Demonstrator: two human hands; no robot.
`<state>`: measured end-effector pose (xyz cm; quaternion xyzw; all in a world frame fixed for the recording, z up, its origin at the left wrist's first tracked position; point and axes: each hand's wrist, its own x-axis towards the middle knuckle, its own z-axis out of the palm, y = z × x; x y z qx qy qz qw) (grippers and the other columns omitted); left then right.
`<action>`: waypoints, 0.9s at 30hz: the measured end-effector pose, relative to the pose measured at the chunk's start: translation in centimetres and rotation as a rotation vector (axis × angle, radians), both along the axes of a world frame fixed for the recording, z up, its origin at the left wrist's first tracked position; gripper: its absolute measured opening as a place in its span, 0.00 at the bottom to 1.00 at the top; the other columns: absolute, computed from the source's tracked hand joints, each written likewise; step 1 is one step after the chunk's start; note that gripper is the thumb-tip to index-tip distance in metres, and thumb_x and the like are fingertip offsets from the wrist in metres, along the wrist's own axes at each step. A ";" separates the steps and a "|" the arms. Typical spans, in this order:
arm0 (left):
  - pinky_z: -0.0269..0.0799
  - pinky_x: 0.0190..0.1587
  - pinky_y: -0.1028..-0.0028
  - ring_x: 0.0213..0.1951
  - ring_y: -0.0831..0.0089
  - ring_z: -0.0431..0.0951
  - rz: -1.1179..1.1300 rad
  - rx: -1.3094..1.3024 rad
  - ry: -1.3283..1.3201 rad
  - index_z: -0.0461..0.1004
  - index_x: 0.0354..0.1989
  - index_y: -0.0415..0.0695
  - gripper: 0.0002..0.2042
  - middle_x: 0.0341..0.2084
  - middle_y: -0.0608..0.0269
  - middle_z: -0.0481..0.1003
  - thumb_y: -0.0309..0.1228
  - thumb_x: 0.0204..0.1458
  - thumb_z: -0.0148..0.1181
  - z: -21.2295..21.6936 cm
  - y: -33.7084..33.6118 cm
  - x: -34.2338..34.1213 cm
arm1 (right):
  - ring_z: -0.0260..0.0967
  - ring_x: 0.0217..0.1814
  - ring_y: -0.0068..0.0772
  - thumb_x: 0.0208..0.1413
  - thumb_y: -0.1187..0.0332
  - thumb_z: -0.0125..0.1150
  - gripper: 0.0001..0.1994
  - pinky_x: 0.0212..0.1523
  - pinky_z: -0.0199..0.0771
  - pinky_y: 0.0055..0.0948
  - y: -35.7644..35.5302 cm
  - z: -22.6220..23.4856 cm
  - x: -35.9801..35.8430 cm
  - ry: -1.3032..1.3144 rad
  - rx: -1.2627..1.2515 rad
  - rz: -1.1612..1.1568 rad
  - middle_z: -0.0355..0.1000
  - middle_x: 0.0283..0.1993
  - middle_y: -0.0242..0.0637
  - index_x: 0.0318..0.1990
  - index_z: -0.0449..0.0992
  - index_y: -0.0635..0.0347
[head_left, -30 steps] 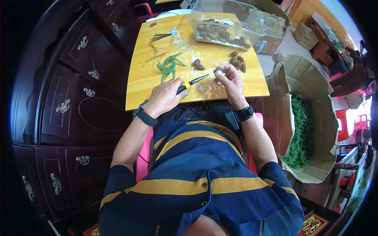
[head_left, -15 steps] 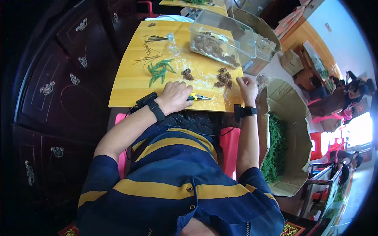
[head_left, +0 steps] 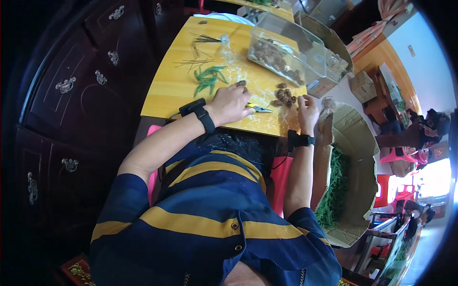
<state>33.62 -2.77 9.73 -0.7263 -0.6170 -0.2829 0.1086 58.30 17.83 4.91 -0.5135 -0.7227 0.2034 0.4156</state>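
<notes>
My left hand (head_left: 231, 104) reaches over the yellow table (head_left: 162, 97), its fingers at the small brown pine cones (head_left: 241, 83) and its thumb apart from them. The hand hides part of the cones. Beside the thumb lie pliers (head_left: 260, 109) with yellow-and-black handles, partly covered by the hand, their metal jaws pointing right. My right hand (head_left: 308, 112) hovers by the table's right edge with fingertips pinched together; whatever is between them is too small to make out. Just left of it sits a cluster of pine cones (head_left: 285, 97). Green artificial sprigs (head_left: 209, 79) lie left of centre.
Thin dark wires (head_left: 205, 39) lie at the far left of the table. A clear plastic bin (head_left: 276, 59) of pine cones stands at the far right. A cardboard box (head_left: 355, 138) with green sprigs stands right of me. Dark drawers (head_left: 71, 90) line the left.
My left hand has moved forward from the pliers toward the small pine cones and now covers part of them. My right hand stays near the cone cluster, still pinched. The whole view has shifted slightly.
</notes>
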 end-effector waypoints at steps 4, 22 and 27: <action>0.67 0.24 0.64 0.17 0.62 0.72 -0.083 -0.103 -0.187 0.74 0.21 0.42 0.22 0.13 0.56 0.69 0.50 0.50 0.67 7.7 -1.8 -0.7 | 0.79 0.36 0.30 0.59 0.58 0.62 0.15 0.37 0.77 0.29 -1.4 1.4 -1.6 0.151 0.043 0.203 0.81 0.32 0.41 0.44 0.81 0.61; 0.60 0.19 0.73 0.14 0.78 0.64 -0.609 0.073 -0.688 0.72 0.15 0.41 0.28 0.10 0.63 0.65 0.55 0.51 0.65 20.8 -13.1 -2.2 | 0.77 0.32 0.28 0.57 0.65 0.65 0.11 0.33 0.77 0.28 -8.6 6.3 -12.0 -0.040 0.190 0.608 0.79 0.34 0.40 0.43 0.80 0.61; 0.61 0.20 0.73 0.15 0.78 0.65 -0.572 0.124 -0.658 0.73 0.16 0.40 0.27 0.10 0.63 0.65 0.53 0.52 0.65 21.3 -13.0 -5.1 | 0.77 0.33 0.29 0.56 0.66 0.66 0.11 0.34 0.77 0.28 -9.3 8.2 -13.1 -0.060 0.218 0.629 0.79 0.35 0.41 0.43 0.80 0.62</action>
